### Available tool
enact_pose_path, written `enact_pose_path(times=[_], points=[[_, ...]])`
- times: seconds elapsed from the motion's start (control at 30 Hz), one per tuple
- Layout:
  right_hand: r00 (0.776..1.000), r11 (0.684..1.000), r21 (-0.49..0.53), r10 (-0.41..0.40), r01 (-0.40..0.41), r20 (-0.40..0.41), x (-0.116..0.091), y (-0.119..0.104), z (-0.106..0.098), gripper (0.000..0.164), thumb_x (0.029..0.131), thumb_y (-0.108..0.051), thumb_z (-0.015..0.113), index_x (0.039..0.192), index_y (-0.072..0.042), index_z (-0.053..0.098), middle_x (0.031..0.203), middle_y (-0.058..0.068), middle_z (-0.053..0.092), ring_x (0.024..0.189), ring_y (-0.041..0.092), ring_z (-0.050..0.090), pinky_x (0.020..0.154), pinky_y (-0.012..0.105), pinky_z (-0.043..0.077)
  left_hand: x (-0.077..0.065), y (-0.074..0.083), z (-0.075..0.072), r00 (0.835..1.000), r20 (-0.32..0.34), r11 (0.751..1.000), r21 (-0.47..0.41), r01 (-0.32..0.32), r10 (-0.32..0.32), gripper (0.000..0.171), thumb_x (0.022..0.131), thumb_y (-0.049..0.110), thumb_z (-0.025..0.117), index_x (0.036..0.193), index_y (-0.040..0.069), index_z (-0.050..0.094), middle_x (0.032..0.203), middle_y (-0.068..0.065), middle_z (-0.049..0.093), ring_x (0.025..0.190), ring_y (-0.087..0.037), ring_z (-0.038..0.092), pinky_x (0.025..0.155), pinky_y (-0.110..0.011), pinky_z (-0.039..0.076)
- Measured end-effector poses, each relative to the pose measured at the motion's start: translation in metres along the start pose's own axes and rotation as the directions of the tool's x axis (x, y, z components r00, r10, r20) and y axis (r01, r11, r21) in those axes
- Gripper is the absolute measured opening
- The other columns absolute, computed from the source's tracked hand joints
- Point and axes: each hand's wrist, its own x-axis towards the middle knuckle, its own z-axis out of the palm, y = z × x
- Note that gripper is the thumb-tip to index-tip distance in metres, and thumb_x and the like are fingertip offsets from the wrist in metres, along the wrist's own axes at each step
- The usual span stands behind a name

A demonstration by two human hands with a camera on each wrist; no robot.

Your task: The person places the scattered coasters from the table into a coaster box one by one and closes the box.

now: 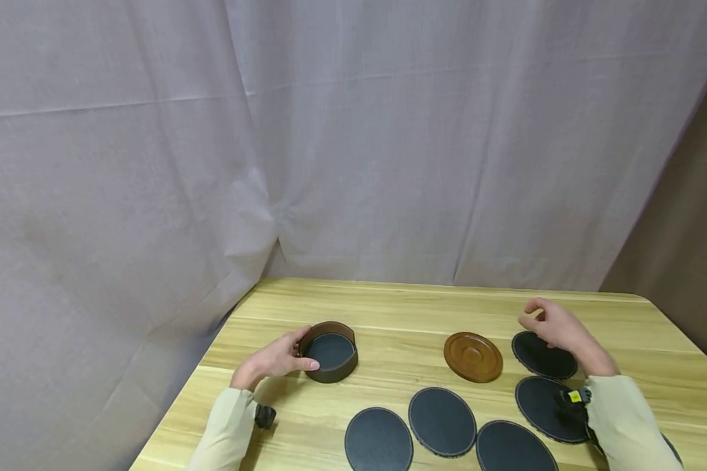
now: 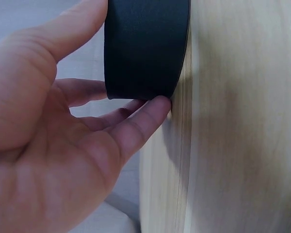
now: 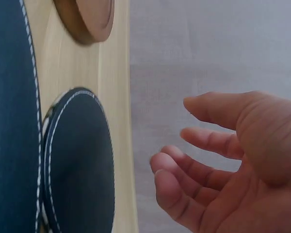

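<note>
My left hand (image 1: 279, 355) grips the left side of a round, dark leather coaster holder (image 1: 343, 373), thumb at the front and fingers round the side. A dark disc (image 1: 328, 350) lies inside the holder, which has a brown inner wall. In the left wrist view the holder's black outer wall (image 2: 145, 48) stands between thumb and fingertips. My right hand (image 1: 556, 327) hovers over the farthest black coaster (image 1: 542, 358), fingers loosely bent and nothing between them. That stitched black coaster (image 3: 82, 165) lies on the table below the hand in the right wrist view.
A brown wooden disc (image 1: 473, 357) lies between the holder and the right-hand coasters. Several more black coasters, one (image 1: 442, 422) near the middle and another (image 1: 550, 409) under the right wrist, lie along the wooden table (image 1: 400, 314). A grey curtain (image 1: 389, 163) hangs behind.
</note>
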Motion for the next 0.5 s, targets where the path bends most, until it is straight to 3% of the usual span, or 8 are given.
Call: enact_pose_path(times=[0.27, 0.5], points=[[0.996, 0.997, -0.067, 0.047, -0.041, 0.081, 0.0, 0.019, -0.001, 0.048, 0.093, -0.028, 0.064, 0.118, 0.011, 0.051, 0.095, 0.028, 0.061, 0.063, 0.02, 0.054, 0.053, 0.035, 0.049, 0.0, -0.003, 0.001, 1.0, 0.004, 1.0, -0.003, -0.005, 0.005, 0.091, 0.089, 0.027, 0.074, 0.153, -0.006, 0.019, 0.152, -0.026, 0.037, 0.139, -0.039, 0.04, 0.111, -0.054, 0.036], [0.989, 0.996, -0.049, 0.076, -0.07, 0.126, 0.0, 0.03, -0.005, 0.049, 0.093, -0.029, 0.065, 0.118, 0.01, 0.049, 0.09, 0.021, 0.059, 0.061, 0.021, 0.052, 0.053, 0.036, 0.049, 0.001, -0.003, 0.0, 1.0, 0.011, 1.0, -0.02, -0.025, 0.025, 0.087, 0.09, 0.024, 0.072, 0.154, -0.004, 0.02, 0.15, -0.025, 0.04, 0.136, -0.039, 0.043, 0.109, -0.054, 0.038]])
